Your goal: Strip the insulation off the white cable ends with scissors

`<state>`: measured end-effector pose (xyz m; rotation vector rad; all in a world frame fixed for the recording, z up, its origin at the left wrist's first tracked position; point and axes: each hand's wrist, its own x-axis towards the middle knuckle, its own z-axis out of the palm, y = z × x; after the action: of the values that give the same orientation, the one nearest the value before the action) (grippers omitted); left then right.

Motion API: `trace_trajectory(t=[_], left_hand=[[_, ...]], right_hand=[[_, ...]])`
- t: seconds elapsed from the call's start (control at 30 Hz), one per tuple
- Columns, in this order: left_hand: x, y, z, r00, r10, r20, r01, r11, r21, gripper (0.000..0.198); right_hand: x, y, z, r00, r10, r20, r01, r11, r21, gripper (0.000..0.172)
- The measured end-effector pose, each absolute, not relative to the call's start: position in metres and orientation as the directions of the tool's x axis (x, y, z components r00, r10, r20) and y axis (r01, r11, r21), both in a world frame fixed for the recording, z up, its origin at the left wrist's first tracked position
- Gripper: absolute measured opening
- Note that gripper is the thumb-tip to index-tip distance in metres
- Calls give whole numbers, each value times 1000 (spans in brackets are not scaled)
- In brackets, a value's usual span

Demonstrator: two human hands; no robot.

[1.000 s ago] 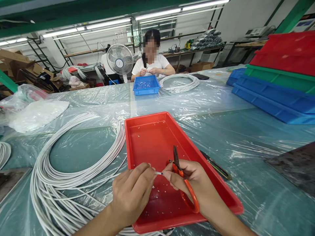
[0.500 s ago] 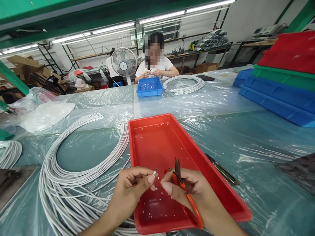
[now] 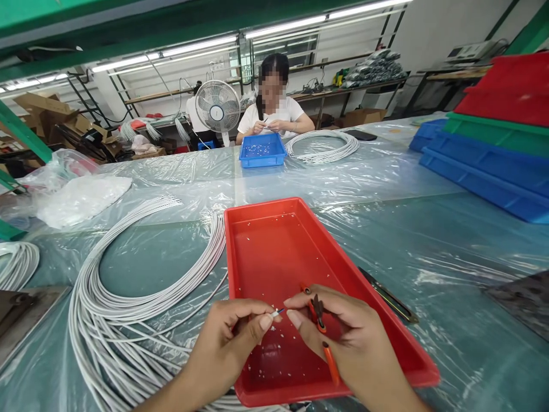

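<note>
At red tray: white wire end held above near half.
L hand grip pinched shut on white wire end; R hand grip closed round orange scissors, forefinger just beside wire tip.

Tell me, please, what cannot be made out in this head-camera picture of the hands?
Head view, scissors: blades mostly hidden by the right hand; open or closed unclear.
Head view, wire end pinched by the left hand: too small to see its tip's state.
Head view, white cable coil: cut off by the bottom edge.
</note>
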<state>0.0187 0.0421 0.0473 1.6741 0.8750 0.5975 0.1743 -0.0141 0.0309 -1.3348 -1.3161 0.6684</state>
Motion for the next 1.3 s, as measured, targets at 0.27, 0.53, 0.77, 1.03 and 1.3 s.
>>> trace_trajectory(t=[0.27,0.53,0.77,1.03,1.3], left_hand=[[19,39,50,709,693,131,307,-470,828,23],[13,32,30,559,575,597,310,-813,493,31],[29,15,20,642,753,-145,6,184,983,28],[28,23,19,412,893,-179,-415,359,836,17],[16,37,37,404,897,-178,-303,315,900,21]], right_hand=[[177,-16,34,127,973,192,301,147,-942,16],[182,-18,33,152,951,269,380,195,-904,10],[180,-19,32,161,873,461,463,346,-816,13],[164,-15,24,219,976,-17,-114,9,-993,13],[149,-22,18,101,992,78,-26,81,-996,9]])
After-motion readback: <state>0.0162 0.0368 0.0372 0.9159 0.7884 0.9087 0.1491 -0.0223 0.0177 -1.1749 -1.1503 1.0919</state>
